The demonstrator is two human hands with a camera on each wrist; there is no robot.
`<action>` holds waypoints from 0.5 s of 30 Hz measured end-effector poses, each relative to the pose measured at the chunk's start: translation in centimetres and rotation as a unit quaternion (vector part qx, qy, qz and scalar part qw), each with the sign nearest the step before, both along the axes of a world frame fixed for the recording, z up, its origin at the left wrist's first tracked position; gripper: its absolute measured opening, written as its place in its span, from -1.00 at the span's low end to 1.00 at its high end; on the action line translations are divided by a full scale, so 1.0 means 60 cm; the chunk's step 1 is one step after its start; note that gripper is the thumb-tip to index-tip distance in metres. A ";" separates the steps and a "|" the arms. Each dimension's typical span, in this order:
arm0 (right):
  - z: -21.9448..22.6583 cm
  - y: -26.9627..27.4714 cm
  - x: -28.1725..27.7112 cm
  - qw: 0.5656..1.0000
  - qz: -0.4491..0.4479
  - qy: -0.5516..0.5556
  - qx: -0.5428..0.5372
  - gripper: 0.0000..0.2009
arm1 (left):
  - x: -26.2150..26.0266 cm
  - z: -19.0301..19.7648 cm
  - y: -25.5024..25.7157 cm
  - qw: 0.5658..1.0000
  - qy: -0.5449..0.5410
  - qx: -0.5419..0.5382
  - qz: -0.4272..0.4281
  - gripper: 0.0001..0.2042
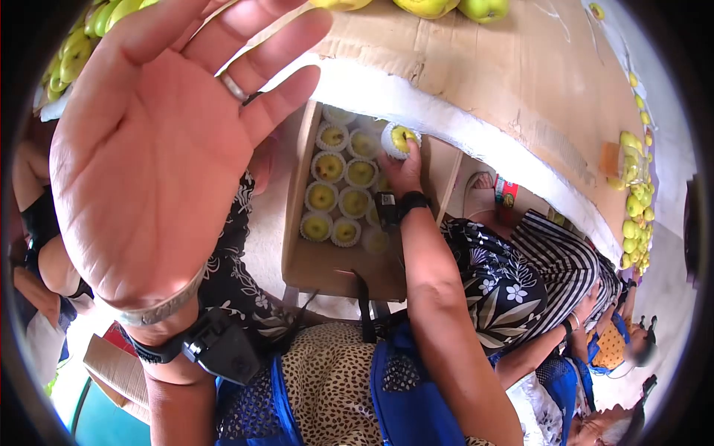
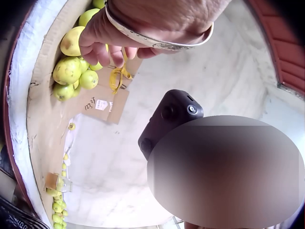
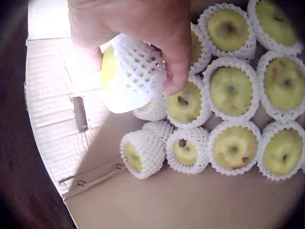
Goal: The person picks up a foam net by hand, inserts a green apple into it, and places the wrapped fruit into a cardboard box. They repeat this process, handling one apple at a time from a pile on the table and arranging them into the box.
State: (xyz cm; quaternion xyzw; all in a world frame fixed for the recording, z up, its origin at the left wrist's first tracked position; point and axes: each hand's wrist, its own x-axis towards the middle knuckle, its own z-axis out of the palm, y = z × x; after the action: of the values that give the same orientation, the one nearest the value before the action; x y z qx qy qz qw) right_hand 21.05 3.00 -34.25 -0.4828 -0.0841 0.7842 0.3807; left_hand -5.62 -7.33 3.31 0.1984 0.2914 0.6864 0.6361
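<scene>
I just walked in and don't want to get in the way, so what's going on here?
A person's right hand holds a green apple in a white foam net over an open cardboard box. More netted apples sit in the box. The left hand is raised, palm toward the head camera, with nothing visible in it. Loose green fruit lies on the cardboard-covered stand.

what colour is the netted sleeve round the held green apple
The netted sleeve is white, clearest in the right wrist view.
</scene>
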 end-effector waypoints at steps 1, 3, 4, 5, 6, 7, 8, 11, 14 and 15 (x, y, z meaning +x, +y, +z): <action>0.001 0.004 0.000 1.000 -0.018 -0.022 0.006 -0.57 | 0.001 -0.001 0.000 1.000 0.004 0.003 -0.002 -0.57; -0.004 0.003 -0.004 0.996 -0.054 -0.066 0.012 -0.59 | 0.003 -0.001 -0.001 1.000 0.003 0.000 0.000 -0.56; -0.010 0.005 -0.002 0.997 -0.041 -0.062 0.010 -0.59 | 0.001 -0.001 0.000 1.000 0.005 0.001 -0.002 -0.57; -0.019 0.010 0.000 0.998 -0.027 -0.055 0.009 -0.59 | -0.001 0.000 0.000 1.000 0.006 0.002 -0.004 -0.57; -0.011 0.014 -0.007 0.999 -0.012 -0.049 0.010 -0.59 | -0.002 -0.002 0.000 1.000 0.009 0.010 -0.011 -0.57; -0.004 0.017 -0.011 0.997 0.016 -0.072 0.005 -0.55 | -0.002 -0.003 0.000 1.000 0.006 0.009 -0.012 -0.57; 0.001 0.014 -0.015 0.997 0.024 -0.077 0.008 -0.54 | -0.002 -0.004 -0.001 1.000 0.004 0.008 -0.012 -0.58; 0.000 0.010 -0.051 0.998 0.013 -0.057 0.001 -0.55 | -0.006 0.002 0.003 1.000 -0.001 -0.008 -0.010 -0.60; -0.055 0.022 -0.061 1.000 -0.010 -0.021 0.014 -0.59 | 0.002 -0.003 0.001 1.000 -0.007 -0.012 0.000 -0.61; -0.080 0.021 -0.058 0.998 0.008 -0.030 0.052 -0.58 | 0.006 0.001 0.001 1.000 -0.009 -0.027 0.013 -0.61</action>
State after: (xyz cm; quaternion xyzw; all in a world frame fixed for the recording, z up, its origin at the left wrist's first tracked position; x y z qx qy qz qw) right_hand 17.54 4.26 -39.04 -0.4849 -0.1396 0.7671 0.3962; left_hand -5.28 -7.29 3.35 0.1714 0.3068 0.6881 0.6349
